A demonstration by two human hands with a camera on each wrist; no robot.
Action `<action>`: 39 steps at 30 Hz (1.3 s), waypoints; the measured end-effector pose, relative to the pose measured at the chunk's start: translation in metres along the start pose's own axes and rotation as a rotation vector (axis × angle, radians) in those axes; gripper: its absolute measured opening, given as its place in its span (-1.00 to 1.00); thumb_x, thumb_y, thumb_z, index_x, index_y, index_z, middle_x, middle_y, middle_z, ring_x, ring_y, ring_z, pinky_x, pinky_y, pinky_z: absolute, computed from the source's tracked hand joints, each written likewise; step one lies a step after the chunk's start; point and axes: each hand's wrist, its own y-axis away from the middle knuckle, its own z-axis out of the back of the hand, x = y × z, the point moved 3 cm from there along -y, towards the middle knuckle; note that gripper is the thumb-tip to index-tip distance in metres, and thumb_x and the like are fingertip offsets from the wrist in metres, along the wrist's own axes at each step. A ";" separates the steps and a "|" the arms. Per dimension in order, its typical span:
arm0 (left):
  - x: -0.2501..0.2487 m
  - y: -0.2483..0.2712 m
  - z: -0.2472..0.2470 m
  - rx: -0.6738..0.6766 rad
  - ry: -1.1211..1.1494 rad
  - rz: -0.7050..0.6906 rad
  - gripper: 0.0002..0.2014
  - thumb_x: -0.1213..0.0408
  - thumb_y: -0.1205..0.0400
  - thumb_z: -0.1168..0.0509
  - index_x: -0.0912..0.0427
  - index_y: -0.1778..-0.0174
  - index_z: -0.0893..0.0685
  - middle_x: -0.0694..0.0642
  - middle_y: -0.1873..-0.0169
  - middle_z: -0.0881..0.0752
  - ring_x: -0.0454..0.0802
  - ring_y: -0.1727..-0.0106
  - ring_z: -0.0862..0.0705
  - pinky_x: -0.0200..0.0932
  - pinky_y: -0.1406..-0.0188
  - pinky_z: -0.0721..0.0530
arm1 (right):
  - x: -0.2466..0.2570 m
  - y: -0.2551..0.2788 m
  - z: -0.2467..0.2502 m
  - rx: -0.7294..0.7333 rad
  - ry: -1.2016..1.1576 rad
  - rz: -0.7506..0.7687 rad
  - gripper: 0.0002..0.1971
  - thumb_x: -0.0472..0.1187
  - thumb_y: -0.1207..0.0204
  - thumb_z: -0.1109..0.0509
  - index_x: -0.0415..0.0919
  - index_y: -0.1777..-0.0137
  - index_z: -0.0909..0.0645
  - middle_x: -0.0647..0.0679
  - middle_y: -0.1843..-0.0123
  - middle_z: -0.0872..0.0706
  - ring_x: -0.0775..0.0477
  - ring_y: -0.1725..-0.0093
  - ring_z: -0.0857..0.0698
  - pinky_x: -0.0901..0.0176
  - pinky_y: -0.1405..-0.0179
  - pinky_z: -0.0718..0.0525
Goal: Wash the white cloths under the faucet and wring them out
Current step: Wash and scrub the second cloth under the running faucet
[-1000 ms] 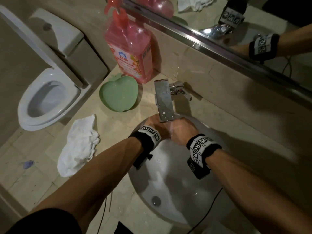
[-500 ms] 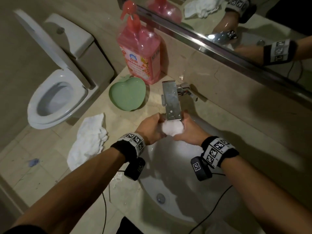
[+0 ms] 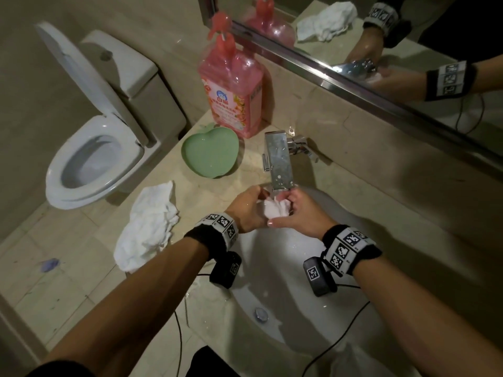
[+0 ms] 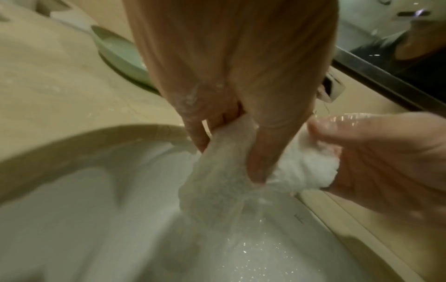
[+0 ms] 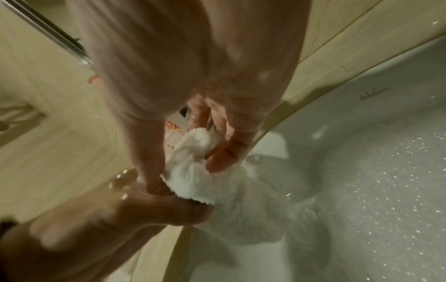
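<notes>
Under the faucet (image 3: 279, 159), both hands' curled fingers (image 4: 255, 167) grip the bunched white cloth (image 3: 275, 208).

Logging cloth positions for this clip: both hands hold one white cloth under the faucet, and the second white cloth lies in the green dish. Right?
Not quite. In the head view the second white cloth lies on the counter beside the green dish, not in it. The rest stands.

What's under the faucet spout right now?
A bunched white cloth, gripped by the left hand and right hand over the sink. The spout's outlet is hidden.
</notes>
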 end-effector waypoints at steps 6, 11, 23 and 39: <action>-0.001 -0.003 -0.003 -0.093 0.138 -0.015 -0.41 0.20 -0.29 -0.67 0.03 -0.15 -0.53 -0.11 0.11 -0.71 -0.24 0.17 -0.67 -0.38 0.21 -0.62 | 0.003 0.003 0.017 -0.076 0.014 -0.007 -0.64 -0.42 -0.50 -0.47 0.02 -0.17 -0.73 -0.06 -0.22 -0.79 -0.17 -0.19 -0.77 -0.15 -0.08 -0.84; -0.020 -0.009 0.003 0.009 0.008 -0.114 -0.85 0.07 -0.48 -0.47 -0.10 0.06 -0.76 -0.37 0.32 -0.66 -0.39 0.18 -0.69 -0.44 0.22 -0.57 | 0.003 0.006 0.034 -0.081 -0.006 -0.001 -0.67 -0.35 -0.48 -0.45 0.03 -0.15 -0.79 -0.12 -0.19 -0.82 -0.29 -0.15 -0.78 -0.20 -0.19 -0.79; -0.004 -0.031 0.008 0.097 0.190 0.028 -0.76 0.05 -0.63 -0.43 0.15 0.05 -0.61 -0.11 0.39 -0.68 -0.10 0.36 -0.67 -0.27 0.38 -0.60 | -0.021 -0.009 0.040 -0.155 0.152 -0.097 -0.69 0.04 -0.73 -0.29 -0.20 -0.21 -0.61 -0.12 -0.10 -0.77 -0.12 -0.15 -0.72 -0.03 -0.14 -0.64; 0.018 -0.002 0.036 -0.024 0.448 0.049 -0.77 0.62 -0.58 -0.24 0.18 0.05 -0.52 0.01 0.30 -0.58 -0.10 0.27 -0.59 -0.12 0.31 -0.67 | -0.003 -0.017 0.027 -0.176 0.158 -0.036 -0.59 -0.49 -0.68 -0.27 0.12 0.01 -0.66 0.11 0.00 -0.76 0.36 0.16 -0.75 0.47 0.30 -0.65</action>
